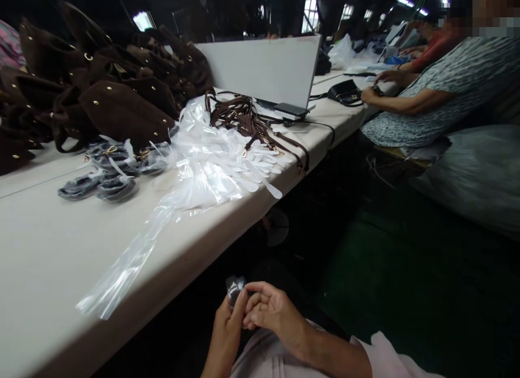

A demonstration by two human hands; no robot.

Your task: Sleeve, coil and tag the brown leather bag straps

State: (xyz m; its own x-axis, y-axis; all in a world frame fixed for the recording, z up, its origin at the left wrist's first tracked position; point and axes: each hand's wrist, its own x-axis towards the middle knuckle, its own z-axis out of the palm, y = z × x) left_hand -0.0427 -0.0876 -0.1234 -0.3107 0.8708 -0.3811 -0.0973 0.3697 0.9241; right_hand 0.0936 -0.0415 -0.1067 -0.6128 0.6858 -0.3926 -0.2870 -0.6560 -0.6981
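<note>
Low over my lap, below the table edge, my left hand (227, 326) is closed around a small dark bundle wrapped in clear plastic (235, 289), its thumb lying along the near side. My right hand (278, 315) meets it from the right, with the index fingertip at the wrap and the other fingers curled in. The fingers hide much of the bundle, and its contents are hard to make out. On the table, several dark coiled bundles in plastic (116, 187) with white tags lie left of a heap of clear plastic sleeves (195, 175).
Dark brown bags (125, 107) are piled at the back left. Brown straps with gold clasps (247, 118) and white tags (255, 172) lie near the table edge (195, 259). Behind stands a white panel (268, 69). At right, a co-worker (430, 96) handles a black bag (345, 92).
</note>
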